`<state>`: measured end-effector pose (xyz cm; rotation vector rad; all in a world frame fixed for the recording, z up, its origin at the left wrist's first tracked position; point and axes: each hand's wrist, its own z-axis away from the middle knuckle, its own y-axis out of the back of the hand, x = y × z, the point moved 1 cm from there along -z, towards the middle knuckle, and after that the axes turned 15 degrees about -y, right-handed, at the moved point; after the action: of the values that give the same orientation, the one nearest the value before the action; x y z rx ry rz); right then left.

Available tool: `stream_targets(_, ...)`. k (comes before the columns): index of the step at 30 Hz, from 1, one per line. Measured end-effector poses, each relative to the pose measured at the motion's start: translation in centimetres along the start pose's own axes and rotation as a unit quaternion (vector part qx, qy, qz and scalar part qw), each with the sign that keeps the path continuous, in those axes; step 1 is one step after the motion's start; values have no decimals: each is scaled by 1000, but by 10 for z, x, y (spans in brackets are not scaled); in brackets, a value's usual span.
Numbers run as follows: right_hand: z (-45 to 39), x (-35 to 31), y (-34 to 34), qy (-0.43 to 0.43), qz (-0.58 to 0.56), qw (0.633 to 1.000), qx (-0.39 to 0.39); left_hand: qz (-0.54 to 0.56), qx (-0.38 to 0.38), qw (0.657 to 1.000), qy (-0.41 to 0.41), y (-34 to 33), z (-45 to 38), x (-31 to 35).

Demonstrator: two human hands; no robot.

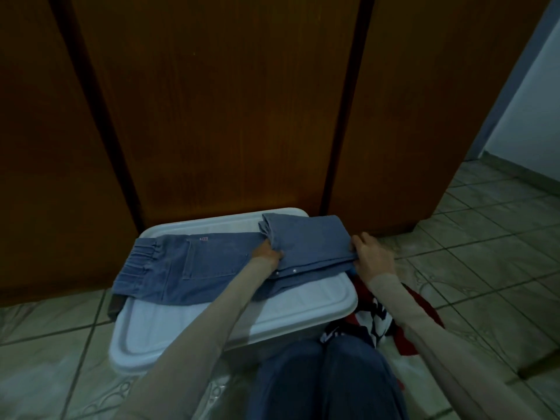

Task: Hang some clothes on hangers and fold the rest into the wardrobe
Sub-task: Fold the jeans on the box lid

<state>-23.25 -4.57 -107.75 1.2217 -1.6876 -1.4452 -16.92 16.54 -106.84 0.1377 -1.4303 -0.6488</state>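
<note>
A pair of blue jeans (194,265) lies across the lid of a white plastic bin (230,316), waistband to the left. The leg ends are folded back over the right part of the jeans. My left hand (268,253) grips the edge of that folded layer near its middle. My right hand (374,256) holds the fold at its right end, fingers on top of the cloth. Behind the bin stands the brown wooden wardrobe (230,116) with its doors shut.
A pile of red, white and dark clothes (378,316) lies on the tiled floor to the right of the bin. My knees in dark trousers (327,377) are right in front of it. A doorway opens at the far right.
</note>
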Motion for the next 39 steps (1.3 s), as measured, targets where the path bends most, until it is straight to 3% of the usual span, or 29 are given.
stream_targets(8,6,-70,7,127,25,988,-90,-229,29,971,66,104,27,-38)
stream_targets(12,18,-102,-4,190,-21,963,-189,-230,40,967,101,147,49,-54)
stream_targets(22,28,-130,-13,191,-76,935,-287,-278,189,931,144,176,82,-70)
stream_targets(26,25,-132,-10,181,-79,946,-255,-347,206,909,109,167,84,-76)
stream_targets(28,23,-133,-10,190,-50,959,-203,-463,168,869,41,164,85,-78)
stream_targets(30,22,-135,-11,186,-24,966,-179,-589,94,801,-58,162,84,-78)
stream_targets(32,20,-138,-13,170,-3,970,-174,-633,29,761,-140,159,84,-77)
stream_targets(34,19,-141,-16,169,41,971,-165,-618,-6,768,-164,157,85,-79)
stream_targets(39,17,-143,-28,144,119,971,-151,-524,-68,837,-144,163,88,-96)
